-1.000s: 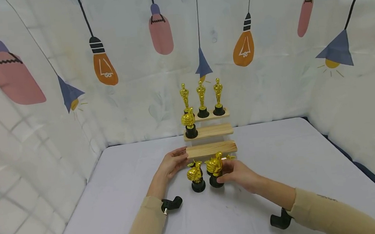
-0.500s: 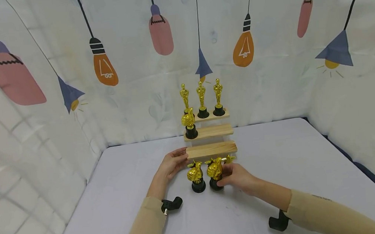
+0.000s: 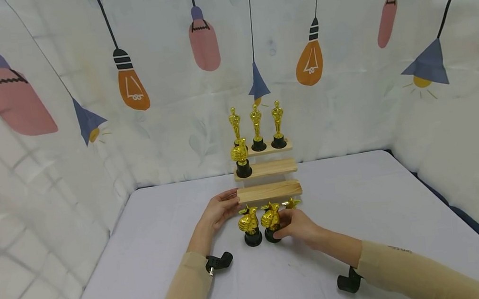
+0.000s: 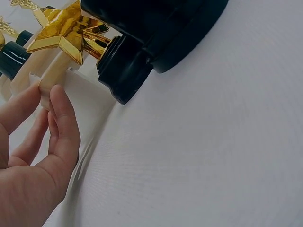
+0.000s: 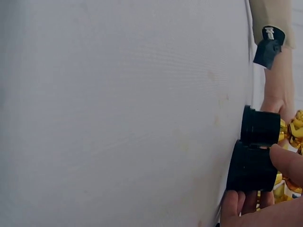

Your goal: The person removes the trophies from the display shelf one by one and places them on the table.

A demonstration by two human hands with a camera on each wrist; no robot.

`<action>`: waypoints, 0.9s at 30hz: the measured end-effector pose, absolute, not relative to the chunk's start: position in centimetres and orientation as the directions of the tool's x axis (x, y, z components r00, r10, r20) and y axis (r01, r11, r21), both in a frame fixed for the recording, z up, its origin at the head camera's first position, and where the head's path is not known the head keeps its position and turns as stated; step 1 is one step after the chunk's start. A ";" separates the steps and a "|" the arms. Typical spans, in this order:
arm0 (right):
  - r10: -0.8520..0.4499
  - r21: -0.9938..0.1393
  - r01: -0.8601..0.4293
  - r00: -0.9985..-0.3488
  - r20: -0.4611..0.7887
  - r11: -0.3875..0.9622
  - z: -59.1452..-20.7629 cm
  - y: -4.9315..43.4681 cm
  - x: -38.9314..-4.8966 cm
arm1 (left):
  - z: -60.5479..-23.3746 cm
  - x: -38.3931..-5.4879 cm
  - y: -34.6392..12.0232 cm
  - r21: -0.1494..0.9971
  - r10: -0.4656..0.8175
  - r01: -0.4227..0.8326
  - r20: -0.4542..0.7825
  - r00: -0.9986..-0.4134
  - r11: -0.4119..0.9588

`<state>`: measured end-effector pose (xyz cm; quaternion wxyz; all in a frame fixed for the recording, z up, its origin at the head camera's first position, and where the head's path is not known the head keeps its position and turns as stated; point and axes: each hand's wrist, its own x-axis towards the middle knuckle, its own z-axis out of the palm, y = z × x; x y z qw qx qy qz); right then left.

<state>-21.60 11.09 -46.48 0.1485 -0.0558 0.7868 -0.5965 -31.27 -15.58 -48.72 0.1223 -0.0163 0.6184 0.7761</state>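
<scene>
My right hand point(image 3: 298, 227) holds a gold thumbs-up trophy point(image 3: 269, 218) by its black base, standing on the table in front of the stepped wooden rack point(image 3: 270, 192). Just left of it stands a matching thumbs-up trophy point(image 3: 249, 222); in the right wrist view their black bases point(image 5: 253, 165) are side by side. My left hand point(image 3: 221, 209) pinches the left end of the rack's lowest step between thumb and fingers, as the left wrist view shows. Behind the thumbs-up pair are star trophies point(image 3: 291, 203), partly hidden; one gold star point(image 4: 64, 33) shows near my left fingers.
On the rack's top step stand three gold figure trophies point(image 3: 256, 119). A third thumbs-up trophy point(image 3: 240, 154) occupies the left end of the middle step. White cloth covers the table point(image 3: 368, 200), and a lamp-patterned curtain point(image 3: 170, 141) hangs behind it.
My right hand has brought its thumbs-up trophy down slightly and leftward, closer to the matching one. More of the star trophy at the right shows now. My left hand stays at the rack.
</scene>
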 end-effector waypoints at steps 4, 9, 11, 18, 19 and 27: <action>-0.240 -0.949 0.102 -0.954 -0.178 0.299 -46.4 10.9 -21.6 | -48.8 -31.2 -15.6 0.956 0.172 -0.214 -0.180 -0.968 -0.203; -0.235 -0.947 0.098 -0.956 -0.175 0.306 -46.2 10.8 -21.5 | -48.7 -31.2 -15.6 0.954 0.165 -0.220 -0.188 -0.968 -0.206; -0.231 -0.947 0.098 -0.957 -0.174 0.307 -46.2 10.8 -21.5 | -48.6 -31.1 -15.6 0.953 0.162 -0.223 -0.192 -0.968 -0.205; -0.225 -0.945 0.084 -0.961 -0.161 0.316 -46.1 11.1 -21.3 | -48.6 -31.2 -15.6 0.955 0.167 -0.217 -0.185 -0.968 -0.201; -0.227 -0.945 0.081 -0.961 -0.159 0.318 -46.2 11.1 -21.3 | -48.6 -31.2 -15.6 0.955 0.168 -0.218 -0.186 -0.968 -0.203; -0.216 -0.943 0.097 -0.961 -0.171 0.317 -46.3 12.3 -21.0 | -48.6 -31.2 -15.6 0.951 0.167 -0.227 -0.195 -0.967 -0.208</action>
